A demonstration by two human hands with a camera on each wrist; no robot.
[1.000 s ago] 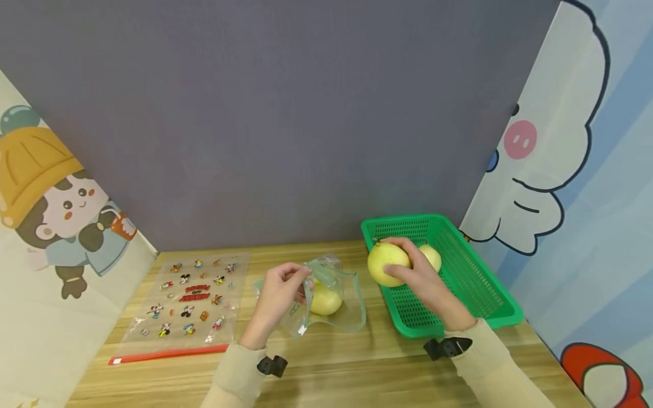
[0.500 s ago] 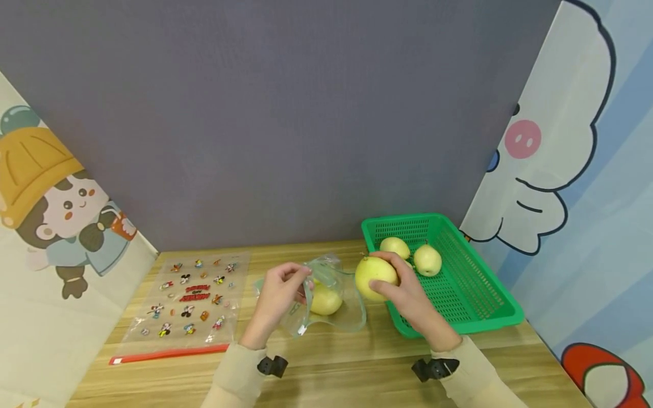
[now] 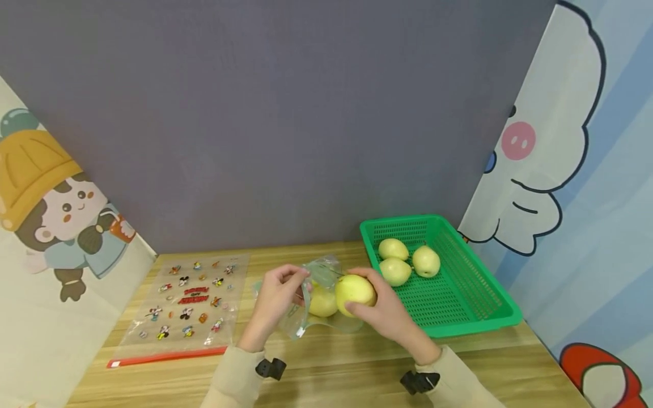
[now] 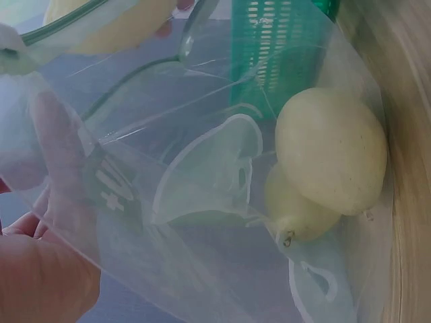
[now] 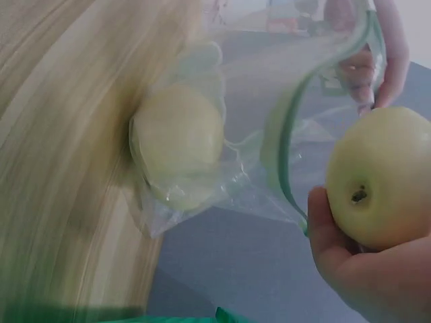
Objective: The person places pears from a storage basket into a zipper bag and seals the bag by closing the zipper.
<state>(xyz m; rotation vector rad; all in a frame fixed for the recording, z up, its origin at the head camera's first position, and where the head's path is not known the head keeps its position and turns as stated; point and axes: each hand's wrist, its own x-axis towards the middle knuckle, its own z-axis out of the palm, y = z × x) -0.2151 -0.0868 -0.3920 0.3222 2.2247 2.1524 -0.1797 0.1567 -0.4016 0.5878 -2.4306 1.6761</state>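
One round, smooth, pale-yellow pear (image 3: 353,292) in the right hand (image 3: 386,310)

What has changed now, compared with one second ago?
The right hand moved left, carrying its yellow pear from over the green basket to the mouth of the clear zip bag; three pears in the basket now show plainly. Nothing was let go. The left hand still holds the bag's edge; the cartoon-printed bag stayed flat.

Red "MICKEY AND FRIENDS" (image 3: 194,295) on flat bag (image 3: 178,309), unclear marks (image 4: 113,185) on held bag (image 4: 209,175)
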